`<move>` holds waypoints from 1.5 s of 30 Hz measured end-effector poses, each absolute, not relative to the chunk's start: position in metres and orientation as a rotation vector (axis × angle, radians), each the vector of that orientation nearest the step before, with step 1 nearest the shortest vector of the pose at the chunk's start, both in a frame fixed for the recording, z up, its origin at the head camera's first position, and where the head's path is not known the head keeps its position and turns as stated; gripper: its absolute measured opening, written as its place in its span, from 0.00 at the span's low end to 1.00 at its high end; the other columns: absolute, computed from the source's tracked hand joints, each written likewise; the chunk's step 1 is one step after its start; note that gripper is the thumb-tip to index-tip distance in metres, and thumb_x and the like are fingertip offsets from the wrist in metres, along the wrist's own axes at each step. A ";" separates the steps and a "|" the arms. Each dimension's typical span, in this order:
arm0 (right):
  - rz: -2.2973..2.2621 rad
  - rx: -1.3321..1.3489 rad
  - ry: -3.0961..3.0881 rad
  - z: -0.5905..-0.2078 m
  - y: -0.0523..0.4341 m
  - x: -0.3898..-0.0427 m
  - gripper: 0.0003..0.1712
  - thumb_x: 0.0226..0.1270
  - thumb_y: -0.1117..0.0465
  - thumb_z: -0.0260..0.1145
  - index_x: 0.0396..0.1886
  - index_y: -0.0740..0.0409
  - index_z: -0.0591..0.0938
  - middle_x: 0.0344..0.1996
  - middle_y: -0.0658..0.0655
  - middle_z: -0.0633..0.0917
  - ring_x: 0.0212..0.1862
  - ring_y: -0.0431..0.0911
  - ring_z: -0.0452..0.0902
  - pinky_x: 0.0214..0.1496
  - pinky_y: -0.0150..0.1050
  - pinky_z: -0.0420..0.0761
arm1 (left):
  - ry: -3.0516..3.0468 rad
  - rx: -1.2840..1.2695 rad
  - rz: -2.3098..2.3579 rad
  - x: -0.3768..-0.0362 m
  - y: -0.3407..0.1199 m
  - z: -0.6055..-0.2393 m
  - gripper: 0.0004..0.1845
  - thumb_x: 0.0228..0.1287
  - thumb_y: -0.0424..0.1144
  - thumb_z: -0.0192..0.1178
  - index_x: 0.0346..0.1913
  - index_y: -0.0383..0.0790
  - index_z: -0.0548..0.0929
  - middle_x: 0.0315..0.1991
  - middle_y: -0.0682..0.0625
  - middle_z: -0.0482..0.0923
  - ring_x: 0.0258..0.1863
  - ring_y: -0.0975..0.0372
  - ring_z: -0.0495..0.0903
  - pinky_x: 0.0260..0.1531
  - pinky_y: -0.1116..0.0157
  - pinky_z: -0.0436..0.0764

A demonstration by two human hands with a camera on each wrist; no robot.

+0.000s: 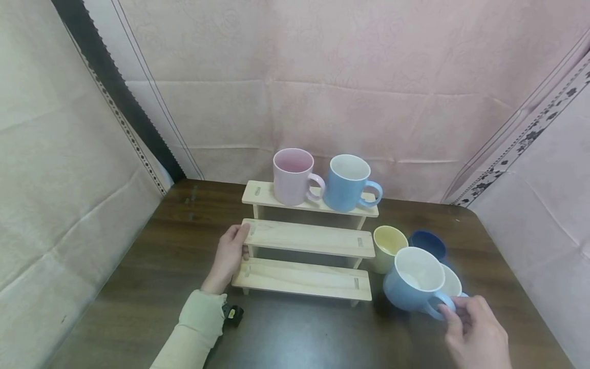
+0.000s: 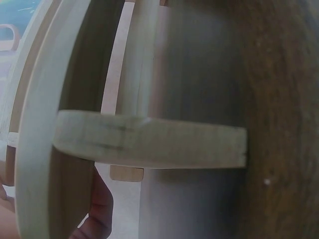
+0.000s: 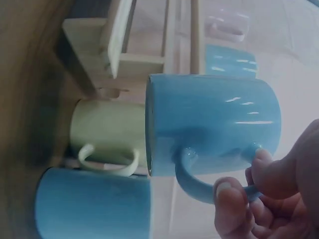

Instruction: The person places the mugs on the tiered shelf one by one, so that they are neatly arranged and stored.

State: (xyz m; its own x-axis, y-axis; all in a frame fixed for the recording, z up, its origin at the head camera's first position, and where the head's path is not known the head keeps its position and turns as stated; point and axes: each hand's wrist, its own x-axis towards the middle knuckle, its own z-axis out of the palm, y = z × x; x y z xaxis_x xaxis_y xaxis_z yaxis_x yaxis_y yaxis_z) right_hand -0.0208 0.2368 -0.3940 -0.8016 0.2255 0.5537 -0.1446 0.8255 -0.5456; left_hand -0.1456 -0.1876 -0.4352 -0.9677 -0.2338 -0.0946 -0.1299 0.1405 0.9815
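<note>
My right hand (image 1: 479, 333) pinches the handle of a light blue mug (image 1: 405, 294) with a white inside. In the right wrist view, this blue mug (image 3: 214, 122) is held higher than the pale yellow mug (image 3: 109, 129) and another blue mug (image 3: 94, 204). My left hand (image 1: 229, 256) grips the left end of the middle board of a three-step wooden rack (image 1: 309, 237), thumb on top. A rack leg (image 2: 159, 142) crosses the left wrist view, with fingers (image 2: 102, 204) partly hidden behind the wood. A lilac mug (image 1: 290, 187) and a blue mug (image 1: 343, 192) stand on the top step.
Right of the rack, the pale yellow mug (image 1: 381, 264) and a navy mug (image 1: 428, 244) stand on the dark wooden table (image 1: 295, 338). The held mug partly covers another white-lined mug (image 1: 451, 282). Pale cloth (image 1: 322, 113) hangs behind and along both sides.
</note>
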 end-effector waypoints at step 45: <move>1.281 0.481 -2.410 -0.364 0.097 -0.108 0.09 0.58 0.71 0.72 0.34 0.59 0.80 0.28 0.50 0.75 0.25 0.40 0.76 0.26 0.34 0.79 | -2.300 0.370 -2.000 -0.145 -0.189 -0.437 0.24 0.75 0.57 0.46 0.50 0.37 0.75 0.26 0.49 0.69 0.20 0.58 0.69 0.22 0.66 0.71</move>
State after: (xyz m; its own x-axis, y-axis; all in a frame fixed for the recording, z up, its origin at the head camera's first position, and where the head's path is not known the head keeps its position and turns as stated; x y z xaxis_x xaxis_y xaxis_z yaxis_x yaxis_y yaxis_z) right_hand -0.1083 0.0975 -0.3639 -0.8740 -0.1241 0.4697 -0.4588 0.5291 -0.7139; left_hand -0.1448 -0.1890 -0.4374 -0.9685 -0.2263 -0.1037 -0.1341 0.1235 0.9832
